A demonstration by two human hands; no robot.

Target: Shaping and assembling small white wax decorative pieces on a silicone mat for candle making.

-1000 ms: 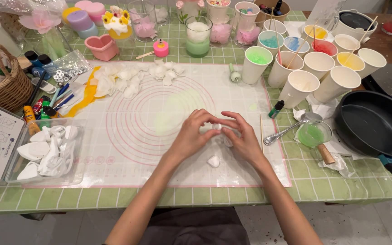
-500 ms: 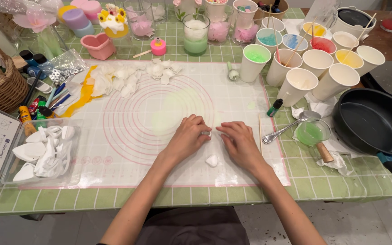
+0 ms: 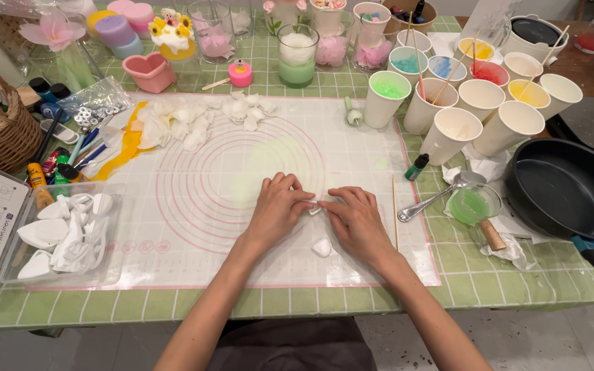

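change: both hands came together again after parting | left hand (image 3: 278,206) and right hand (image 3: 355,216) pinch small white piece (image 3: 315,210) on mat (image 3: 194,227) | second white piece (image 3: 322,247) lies loose near right wrist | shaping seems ongoing

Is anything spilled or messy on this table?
Yes, a little. A faint green smudge stains the white mat near the paper cups, and crumpled tissue lies beside the black pan. A loose white piece sits below the hands.
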